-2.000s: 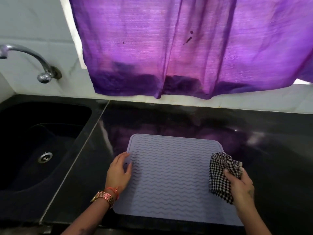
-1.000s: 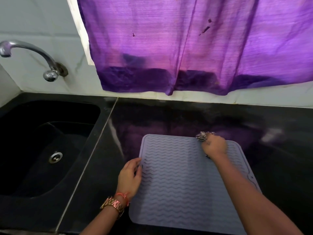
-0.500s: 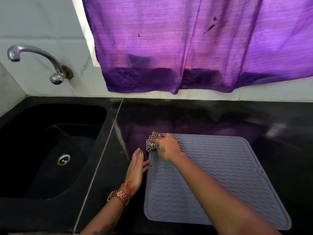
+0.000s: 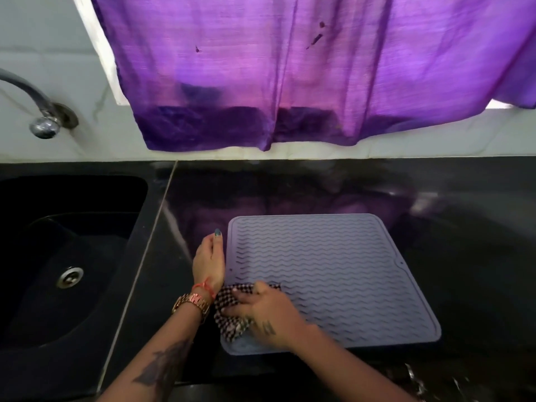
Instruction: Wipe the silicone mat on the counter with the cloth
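A lavender silicone mat (image 4: 327, 271) with wavy ridges lies flat on the black counter (image 4: 464, 256). My right hand (image 4: 266, 314) presses a black-and-white checked cloth (image 4: 229, 311) onto the mat's near left corner, fingers spread over the bunched fabric. My left hand (image 4: 209, 258) rests with straight fingers along the mat's left edge, on the counter beside it. Part of the cloth is hidden under my right hand.
A black sink (image 4: 66, 256) with a metal drain (image 4: 69, 277) sits left of the counter, with a steel tap (image 4: 37, 111) on the wall above. A purple curtain (image 4: 290, 68) hangs over the back wall. The counter's front edge runs close to my arms.
My right hand has drawn the cloth from the mat's far left corner down its left side to the near left corner. My left hand stays at the left edge.
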A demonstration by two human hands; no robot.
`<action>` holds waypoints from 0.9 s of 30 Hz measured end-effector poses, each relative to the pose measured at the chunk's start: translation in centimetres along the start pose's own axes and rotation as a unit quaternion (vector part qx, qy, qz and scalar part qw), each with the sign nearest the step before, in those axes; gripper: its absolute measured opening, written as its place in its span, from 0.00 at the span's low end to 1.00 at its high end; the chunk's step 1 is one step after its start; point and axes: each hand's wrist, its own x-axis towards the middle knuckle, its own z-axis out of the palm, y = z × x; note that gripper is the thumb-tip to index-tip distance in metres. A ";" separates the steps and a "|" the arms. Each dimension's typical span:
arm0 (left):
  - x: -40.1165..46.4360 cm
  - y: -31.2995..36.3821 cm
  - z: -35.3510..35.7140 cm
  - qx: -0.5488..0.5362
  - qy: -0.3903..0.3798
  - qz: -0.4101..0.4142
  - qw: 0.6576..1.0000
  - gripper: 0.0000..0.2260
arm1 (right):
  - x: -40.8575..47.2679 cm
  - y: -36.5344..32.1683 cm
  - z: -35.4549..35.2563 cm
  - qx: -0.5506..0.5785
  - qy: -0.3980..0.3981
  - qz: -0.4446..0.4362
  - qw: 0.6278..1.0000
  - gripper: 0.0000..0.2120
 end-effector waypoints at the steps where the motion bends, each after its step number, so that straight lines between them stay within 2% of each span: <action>1: -0.2 0.0 0.2 0.010 -0.005 0.004 1.000 0.21 | -0.8 -0.1 0.1 -0.015 -0.015 -0.020 1.000 0.17; 4: -0.6 0.1 0.8 0.047 -0.007 0.016 0.999 0.20 | -3.2 0.3 0.8 0.001 -0.030 -0.046 0.998 0.21; 11: -1.1 0.0 1.4 0.093 0.006 0.048 0.994 0.19 | -7.3 2.7 -0.2 0.051 -0.054 -0.017 0.997 0.29; 19: -1.1 -1.3 2.2 0.148 0.040 0.076 0.985 0.19 | -11.7 5.3 -1.1 0.067 -0.032 0.012 0.997 0.29; 27: -1.7 -1.4 2.9 0.170 0.064 0.086 0.980 0.19 | -18.4 10.4 -2.1 0.120 -0.029 0.115 0.986 0.27</action>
